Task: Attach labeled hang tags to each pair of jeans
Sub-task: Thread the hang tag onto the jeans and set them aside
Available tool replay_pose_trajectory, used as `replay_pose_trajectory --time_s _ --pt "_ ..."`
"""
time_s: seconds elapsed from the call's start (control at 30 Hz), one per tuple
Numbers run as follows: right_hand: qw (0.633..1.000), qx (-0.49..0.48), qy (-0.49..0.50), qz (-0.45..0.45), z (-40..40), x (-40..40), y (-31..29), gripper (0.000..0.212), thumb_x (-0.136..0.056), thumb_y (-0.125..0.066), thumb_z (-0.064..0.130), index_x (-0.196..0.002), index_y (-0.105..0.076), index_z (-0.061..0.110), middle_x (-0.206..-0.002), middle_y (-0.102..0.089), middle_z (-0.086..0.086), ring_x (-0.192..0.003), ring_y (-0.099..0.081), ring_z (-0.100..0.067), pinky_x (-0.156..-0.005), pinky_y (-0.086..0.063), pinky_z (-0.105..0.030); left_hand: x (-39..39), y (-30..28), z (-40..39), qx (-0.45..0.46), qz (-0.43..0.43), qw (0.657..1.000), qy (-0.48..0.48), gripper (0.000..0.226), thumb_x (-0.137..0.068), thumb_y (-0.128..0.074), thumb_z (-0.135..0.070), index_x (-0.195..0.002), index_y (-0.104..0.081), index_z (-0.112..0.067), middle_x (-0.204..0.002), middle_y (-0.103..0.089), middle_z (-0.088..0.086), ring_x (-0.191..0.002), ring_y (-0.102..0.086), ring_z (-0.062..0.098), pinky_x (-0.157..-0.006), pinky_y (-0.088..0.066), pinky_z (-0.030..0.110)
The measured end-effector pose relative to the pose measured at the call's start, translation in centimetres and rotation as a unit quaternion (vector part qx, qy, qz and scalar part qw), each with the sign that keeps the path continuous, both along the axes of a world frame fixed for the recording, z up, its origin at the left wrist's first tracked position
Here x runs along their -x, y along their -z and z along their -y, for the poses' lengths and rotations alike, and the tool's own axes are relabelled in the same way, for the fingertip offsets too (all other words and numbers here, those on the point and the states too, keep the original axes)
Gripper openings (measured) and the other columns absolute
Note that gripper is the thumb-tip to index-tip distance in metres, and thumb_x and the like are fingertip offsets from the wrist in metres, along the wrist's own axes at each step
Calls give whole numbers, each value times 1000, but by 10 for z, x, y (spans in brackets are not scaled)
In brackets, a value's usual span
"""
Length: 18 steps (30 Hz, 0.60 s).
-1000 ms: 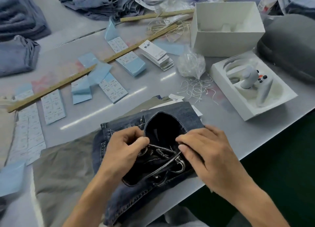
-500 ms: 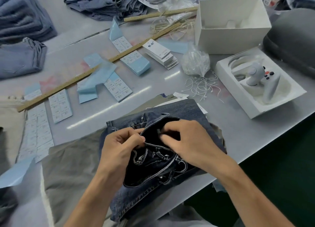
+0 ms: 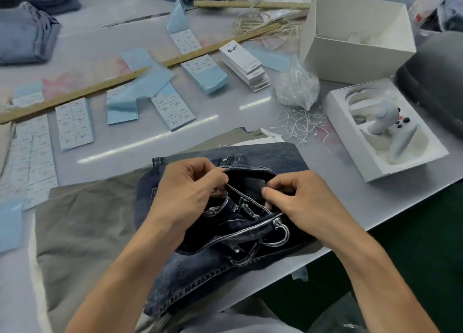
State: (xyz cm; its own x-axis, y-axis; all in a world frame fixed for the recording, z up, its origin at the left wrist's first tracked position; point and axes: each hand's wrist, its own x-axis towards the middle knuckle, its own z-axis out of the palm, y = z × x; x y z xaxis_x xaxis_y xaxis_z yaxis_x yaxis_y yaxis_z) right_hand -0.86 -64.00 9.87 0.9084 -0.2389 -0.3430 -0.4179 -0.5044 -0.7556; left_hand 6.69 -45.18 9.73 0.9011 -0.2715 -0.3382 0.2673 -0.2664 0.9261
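- Table (image 3: 250, 132), grey and glossy, carrying everything; near edge running diagonally at lower right.
- Olive cloth (image 3: 82, 232) spread flat at lower left, lying partly under the denim.
- Jeans (image 3: 225, 265), dark wash with pale contrast stitching, folded at the near edge on top of that cloth, waistband turned open toward the camera.
- White box (image 3: 355, 54) open at the far right; shallower tray (image 3: 350, 137) in front of it, holding a white controller (image 3: 385, 125).
- Wooden ruler (image 3: 125, 78) laid diagonally across the middle, blue-backed label sheets (image 3: 172, 107) scattered on either side.
- Left hand (image 3: 185, 197) curled over the left side of the waistband, fingers and thumb pinching the fabric edge.
- Right hand (image 3: 305, 202) clenched round the opposite side of the opening, fingertips tucked into the denim; whether a string is held there cannot be told.
- Stack of hang tags (image 3: 246, 66) well apart from the jeans, beyond the ruler's right half.
- Clear bag (image 3: 297, 87) and loose white strings (image 3: 304, 126) just beside it, between tags and tray.
- Step in hand, as a judgement: opening the waistband to find an attachment spot, likely a belt loop or inner label.
- Next move probably calls for freeing one hand to fetch a tag and a string while the other keeps the spot exposed.
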Motion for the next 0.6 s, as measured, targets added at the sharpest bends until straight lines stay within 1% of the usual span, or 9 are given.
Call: replay_pose_trajectory --time_s 0.03,0.1,0.17,0.23,0.3,0.33,0.43,0.53,0.6 --pt "1000 22 -7 -21 1 -2 1 27 -89 -68 26 -64 -70 36 -57 -68 14 -44 -52 2 -51 -35 -12 -1 2 -1 -8 5 1000 10 19 -82 -75 -14 -64 -70 -12 -85 -74 19 -69 -66 17 -65 -53 29" --pt "996 62 -24 -62 5 -8 2 27 -87 -65 26 -61 -69 33 -55 -68 13 -42 -50 1 -53 -35 -20 -2 7 -1 -17 13 999 27 19 -83 -75 -19 -64 -71 -16 -84 -74 17 -69 -68 17 -68 -52 27" --pt "995 34 -30 -91 10 -14 2 32 -89 -62 20 -58 -67 24 -57 -69 8 -42 -49 0 -52 -35 -20 -3 11 0 -18 12 999 35 19 -81 -76 -26 -65 -71 -17 -80 -74 14 -67 -69 17 -68 -51 24" --pt "993 -12 -36 -110 17 -18 1 36 -92 -60 16 -56 -64 19 -60 -71 3 -46 -51 -3 -53 -40 -20 -2 15 1 -6 2 999 37 18 -79 -76 -27 -67 -71 -16 -77 -75 5 -65 -67 7 -71 -50 27" --pt "992 -37 -53 -111 22 -18 1 34 -94 -62 17 -61 -67 20 -63 -71 1 -50 -53 -6 -56 -43 -21 -2 18 0 10 -3 999 35 18 -83 -77 -19 -68 -71 -13 -77 -77 -3 -66 -68 -2 -74 -49 31" --pt "991 -43 -61 -107 23 -17 2 29 -94 -64 20 -67 -71 18 -64 -72 1 -52 -54 -6 -56 -44 -22 -2 20 0 15 -3 999 34 18 -84 -77 -17 -68 -71 -12 -75 -76 -3 -66 -67 -4 -74 -48 31" --pt "992 -53 -74 -83 21 -12 6 14 -90 -74 30 -83 -76 18 -71 -74 -2 -61 -62 -9 -59 -46 -25 -1 22 0 33 -7 999 32 19 -84 -76 -19 -68 -71 -10 -65 -71 -4 -62 -64 -4 -72 -46 31" --pt "994 -35 -83 -58 17 -9 9 8 -87 -76 29 -80 -76 26 -66 -70 1 -57 -57 -4 -56 -41 -18 -2 25 1 40 -17 998 35 18 -85 -76 -17 -69 -72 -11 -65 -71 -6 -58 -64 3 -68 -47 28" --pt "995 -36 -75 -54 17 -8 9 11 -87 -76 28 -77 -76 26 -66 -67 -4 -57 -52 -5 -57 -39 -19 -2 26 1 46 -21 998 35 18 -86 -75 -14 -69 -71 -10 -65 -71 -6 -57 -64 5 -67 -47 27"
